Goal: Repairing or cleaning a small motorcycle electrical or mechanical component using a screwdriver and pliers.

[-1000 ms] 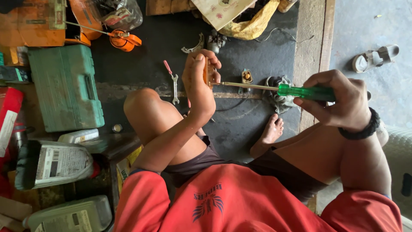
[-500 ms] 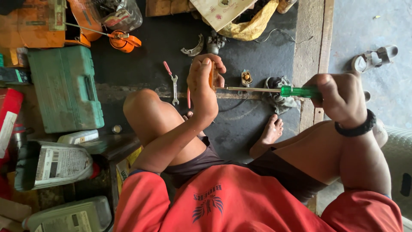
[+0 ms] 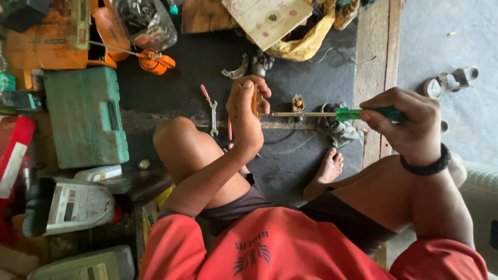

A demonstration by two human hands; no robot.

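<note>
- Red shirt (image 3: pixel 280 249) and dark shorts fill the bottom of the view; the person sits on the floor with both knees raised and a bare foot (image 3: pixel 326 171) resting on the dark mat (image 3: pixel 171 98).
- Left hand (image 3: pixel 248 111) is raised above the left knee, curled tightly around a small orange-brown part (image 3: pixel 256 101); fingers wrap it from both sides so little of it shows.
- Right hand (image 3: pixel 410 127), with a black band at the wrist, is closed around the green handle of a long screwdriver (image 3: pixel 332 114). The shaft runs level across to the left, and its tip meets the small part held in the left hand.
- Below the shaft, on the mat, lie a small brass-coloured fitting (image 3: pixel 297 103) and a crumpled grey rag (image 3: pixel 337 129), close to each other.
- Just left of the left hand lie a small silver spanner (image 3: pixel 213 116) and a thin red-handled tool (image 3: pixel 206 93).
- Farther left sits a green plastic tool case (image 3: pixel 85 116), shut, with white plastic jugs (image 3: pixel 67 207) nearer the person beside it.
- At the far edge are an orange machine (image 3: pixel 46 41), a clear bag of metal parts (image 3: pixel 145 23), a yellow cloth (image 3: pixel 306 44) and a piece of card.
- Beyond the wooden sill on the right, grey sandals (image 3: pixel 448 80) lie on the concrete.
</note>
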